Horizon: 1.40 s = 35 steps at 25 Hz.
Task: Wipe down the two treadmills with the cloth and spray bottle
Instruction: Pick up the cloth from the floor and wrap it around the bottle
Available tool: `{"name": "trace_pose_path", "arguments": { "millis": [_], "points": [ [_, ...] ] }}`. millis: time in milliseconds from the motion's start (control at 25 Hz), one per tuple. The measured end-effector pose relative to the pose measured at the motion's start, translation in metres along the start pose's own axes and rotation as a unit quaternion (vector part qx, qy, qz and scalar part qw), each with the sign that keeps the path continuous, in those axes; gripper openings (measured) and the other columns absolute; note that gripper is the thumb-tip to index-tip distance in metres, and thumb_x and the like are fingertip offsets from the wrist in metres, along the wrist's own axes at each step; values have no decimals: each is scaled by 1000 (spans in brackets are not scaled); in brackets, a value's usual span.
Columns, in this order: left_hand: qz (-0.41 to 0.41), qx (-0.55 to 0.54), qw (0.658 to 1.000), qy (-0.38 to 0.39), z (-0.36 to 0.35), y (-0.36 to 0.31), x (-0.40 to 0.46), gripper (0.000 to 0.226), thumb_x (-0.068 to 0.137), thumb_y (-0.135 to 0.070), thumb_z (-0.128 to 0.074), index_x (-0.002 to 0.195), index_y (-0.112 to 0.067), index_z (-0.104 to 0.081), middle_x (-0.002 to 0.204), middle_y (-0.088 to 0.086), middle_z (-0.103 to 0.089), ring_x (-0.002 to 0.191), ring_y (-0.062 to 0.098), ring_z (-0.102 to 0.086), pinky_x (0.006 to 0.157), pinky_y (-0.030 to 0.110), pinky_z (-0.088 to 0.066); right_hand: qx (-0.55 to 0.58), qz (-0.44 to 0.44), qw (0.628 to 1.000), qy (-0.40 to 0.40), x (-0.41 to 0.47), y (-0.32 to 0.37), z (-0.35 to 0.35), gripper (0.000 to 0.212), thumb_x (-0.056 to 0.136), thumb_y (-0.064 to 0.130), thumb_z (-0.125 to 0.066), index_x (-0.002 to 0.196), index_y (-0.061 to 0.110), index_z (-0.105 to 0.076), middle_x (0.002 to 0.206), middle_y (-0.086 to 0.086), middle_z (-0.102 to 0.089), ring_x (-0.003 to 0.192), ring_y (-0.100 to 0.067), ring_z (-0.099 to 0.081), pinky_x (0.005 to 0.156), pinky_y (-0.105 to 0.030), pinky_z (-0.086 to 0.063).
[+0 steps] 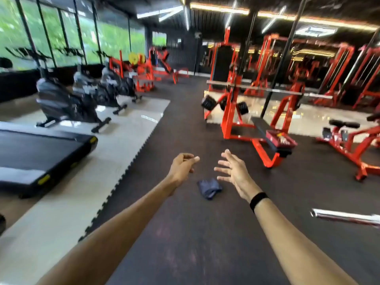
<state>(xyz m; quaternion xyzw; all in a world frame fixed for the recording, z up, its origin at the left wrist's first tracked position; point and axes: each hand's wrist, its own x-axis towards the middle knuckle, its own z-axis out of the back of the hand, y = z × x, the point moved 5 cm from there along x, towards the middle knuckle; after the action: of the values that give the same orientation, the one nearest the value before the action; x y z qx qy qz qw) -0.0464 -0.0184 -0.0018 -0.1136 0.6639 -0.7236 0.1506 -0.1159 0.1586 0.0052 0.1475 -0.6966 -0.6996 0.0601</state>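
**Cloth on the floor, both hands empty above it**

A dark blue cloth [209,188] lies crumpled on the black rubber floor [205,243], seen between the two outstretched arms and just below the hands. Neither hand touches it. The left hand [183,166] has its fingers curled inward, thumb forward, holding nothing. The right hand [234,171] is spread, fingers straight and apart, with a black band [258,199] on its wrist.

One treadmill [39,157] shows at the left on the pale floor mat [61,212]. Behind it stand three dark exercise bikes [67,101] in a row by the windows. One red bench press rack [253,118] stands to the right, with more red machines behind, too blurred to count. One chrome bar [345,217] pokes in at the right edge.
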Motion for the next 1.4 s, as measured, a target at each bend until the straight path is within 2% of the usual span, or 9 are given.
{"name": "trace_pose_path", "arguments": {
  "millis": [120,280,480,640,840,960,1120,1240,1400],
  "points": [
    [69,-13,998,-6,-24,48,22,31,96,-29,-62,119,-10,-57,99,2,-61,75,15,-57,58,27,-40,0,-57,998,6,30,-46,9,49,101,49,-46,137,16,-51,131,-14,-57,95,-23,-67,78,-41,-56],
    [168,-15,986,2,-54,130,72,24,96,-28,-61,114,-12,-56,89,-1,-59,66,12,-53,53,25,-35,4,-153,988,3,87,-132,16,51,102,46,-46,140,12,-49,134,-17,-55,101,-29,-66,87,-49,-54],
    [252,-37,967,16,-92,199,177,21,95,-30,-62,108,-14,-58,84,-1,-57,61,13,-52,51,25,-33,-4,-229,972,-48,180,-182,47,52,102,46,-48,140,11,-49,135,-18,-55,96,-30,-68,75,-43,-57],
    [296,-65,952,33,-128,209,260,21,95,-31,-61,107,-13,-58,85,-1,-58,62,14,-52,52,25,-34,-36,-273,959,-70,265,-190,75,52,102,47,-46,138,9,-50,133,-17,-57,95,-29,-69,70,-40,-57],
    [325,-46,942,72,-172,219,352,26,95,-34,-60,110,-13,-60,95,2,-61,73,19,-59,62,31,-43,-42,-283,955,-82,358,-192,95,49,102,46,-46,134,10,-53,128,-14,-58,95,-28,-69,72,-39,-57],
    [340,-32,937,68,-196,236,417,22,95,-34,-59,106,-15,-60,98,4,-63,73,20,-61,68,35,-45,-42,-309,947,-73,419,-208,111,43,102,46,-46,126,12,-56,126,-15,-60,94,-28,-70,74,-40,-57],
    [363,-24,930,45,-222,254,503,26,95,-33,-59,111,-12,-60,101,7,-63,75,22,-61,66,35,-47,-35,-330,942,-59,516,-219,143,48,103,46,-45,132,10,-55,127,-15,-59,96,-28,-70,76,-41,-58],
    [379,-22,925,5,-234,260,565,31,96,-33,-59,116,-10,-60,100,7,-63,72,22,-60,59,33,-46,-64,-316,946,-23,603,-207,164,48,103,45,-45,133,9,-54,125,-15,-60,93,-27,-69,75,-39,-57],
    [400,-52,913,-59,-233,262,632,28,96,-31,-59,114,-10,-59,97,7,-63,69,21,-58,58,31,-45,-118,-323,938,39,702,-192,164,47,103,44,-46,132,7,-55,123,-14,-60,93,-27,-67,71,-36,-56]
  ]
}}
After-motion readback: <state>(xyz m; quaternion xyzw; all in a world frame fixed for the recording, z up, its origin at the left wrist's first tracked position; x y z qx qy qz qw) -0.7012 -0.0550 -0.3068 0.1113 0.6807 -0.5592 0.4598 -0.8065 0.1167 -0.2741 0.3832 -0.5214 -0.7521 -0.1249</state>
